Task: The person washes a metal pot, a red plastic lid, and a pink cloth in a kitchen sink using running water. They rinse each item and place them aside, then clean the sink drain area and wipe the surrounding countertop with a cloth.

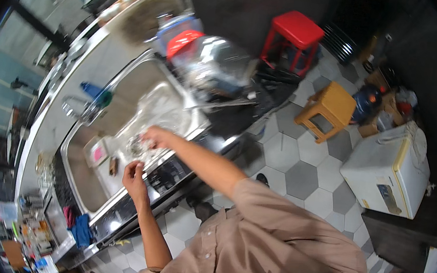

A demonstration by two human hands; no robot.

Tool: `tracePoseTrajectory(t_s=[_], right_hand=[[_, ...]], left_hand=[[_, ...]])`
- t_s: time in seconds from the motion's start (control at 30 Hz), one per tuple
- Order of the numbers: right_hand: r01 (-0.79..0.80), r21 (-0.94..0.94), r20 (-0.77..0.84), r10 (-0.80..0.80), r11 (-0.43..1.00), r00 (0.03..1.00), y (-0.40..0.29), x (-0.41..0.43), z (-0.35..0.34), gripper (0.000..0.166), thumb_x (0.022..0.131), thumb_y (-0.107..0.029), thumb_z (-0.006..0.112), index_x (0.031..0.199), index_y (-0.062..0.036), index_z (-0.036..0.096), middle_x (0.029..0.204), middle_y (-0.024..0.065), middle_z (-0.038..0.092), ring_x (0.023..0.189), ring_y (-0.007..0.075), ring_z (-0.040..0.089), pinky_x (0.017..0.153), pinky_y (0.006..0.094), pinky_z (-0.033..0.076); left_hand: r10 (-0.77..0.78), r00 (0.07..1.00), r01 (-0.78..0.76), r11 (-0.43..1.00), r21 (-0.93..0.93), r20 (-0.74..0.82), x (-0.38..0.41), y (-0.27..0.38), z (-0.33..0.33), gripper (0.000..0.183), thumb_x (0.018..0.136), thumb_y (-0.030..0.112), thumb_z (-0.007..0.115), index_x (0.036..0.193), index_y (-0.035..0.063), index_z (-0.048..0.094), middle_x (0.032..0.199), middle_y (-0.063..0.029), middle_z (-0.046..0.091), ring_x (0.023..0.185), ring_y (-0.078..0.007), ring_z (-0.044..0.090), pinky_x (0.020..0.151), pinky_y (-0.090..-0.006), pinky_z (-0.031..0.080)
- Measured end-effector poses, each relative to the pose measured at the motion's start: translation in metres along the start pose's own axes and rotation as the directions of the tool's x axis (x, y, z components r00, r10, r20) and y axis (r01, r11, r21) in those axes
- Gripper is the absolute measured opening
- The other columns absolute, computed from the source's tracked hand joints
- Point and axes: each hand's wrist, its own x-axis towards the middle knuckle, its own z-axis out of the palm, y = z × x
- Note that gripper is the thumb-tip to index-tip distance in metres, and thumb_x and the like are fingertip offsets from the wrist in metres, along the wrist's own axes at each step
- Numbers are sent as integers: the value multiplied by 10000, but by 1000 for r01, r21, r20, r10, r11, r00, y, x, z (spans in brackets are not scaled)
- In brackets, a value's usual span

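My right hand point(158, 137) reaches over the double-bowl steel sink point(199, 128), its fingers bent. At its fingertips is a shiny, blurred metallic thing, perhaps a wire scourer point(135, 146); whether I grip it cannot be told. Nearer the sink's front edge, my left hand point(135, 179) is raised with curled fingers, its thumb apart and nothing visible between them. In the near bowl lie a white tub with a pink patch point(98, 152) and a small brown object point(113, 166). Clear plastic or a wet film point(165, 106) shows in the far bowl.
A chrome faucet point(76, 108) with a blue and green item beside it stands behind the sink. Bagged items and a red bowl point(183, 43) crowd the counter's right. Blue cloth point(80, 230) hangs at the left end. On the floor are red point(298, 29) and yellow stools point(332, 103) and a white box point(388, 172).
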Motion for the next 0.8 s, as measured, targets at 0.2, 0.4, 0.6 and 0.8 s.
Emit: tracePoseTrajectory(t_s=[0.2,0.4,0.6,0.8], right_hand=[[-69,313,226,-4,947,974,-18,-77,-5,156,1011,-231,646,1017,-77,666,830,28,636,656,139,559,506,282,434],[-166,428,448,-49,889,893,-30,-197,-62,173,1028,-271,632,1070,-104,643,844,-11,629,695,114,616,540,264,504],[-167,548,265,20,820,964,-53,-405,-225,163,999,-128,621,1141,-48,626,1225,96,665,872,159,677,777,349,600],[56,460,-277,83,886,957,-58,-506,-416,191,1012,-206,626,1154,-82,654,1011,34,703,852,140,662,720,329,550]], left_hand=[[186,927,-75,943,325,-327,-49,-17,95,145,948,104,646,1016,-22,669,925,-91,688,812,-178,611,757,-323,490],[308,874,-49,825,563,-375,-51,-43,99,146,926,133,632,975,-1,661,954,-139,647,874,-272,588,818,-397,466],[393,878,-65,664,745,-274,-44,-43,124,174,906,167,656,963,3,673,924,-143,644,926,-314,575,879,-440,437],[429,871,-76,601,796,-240,-49,-56,106,222,906,172,658,1015,-20,647,1000,-199,605,946,-380,533,891,-482,408]])
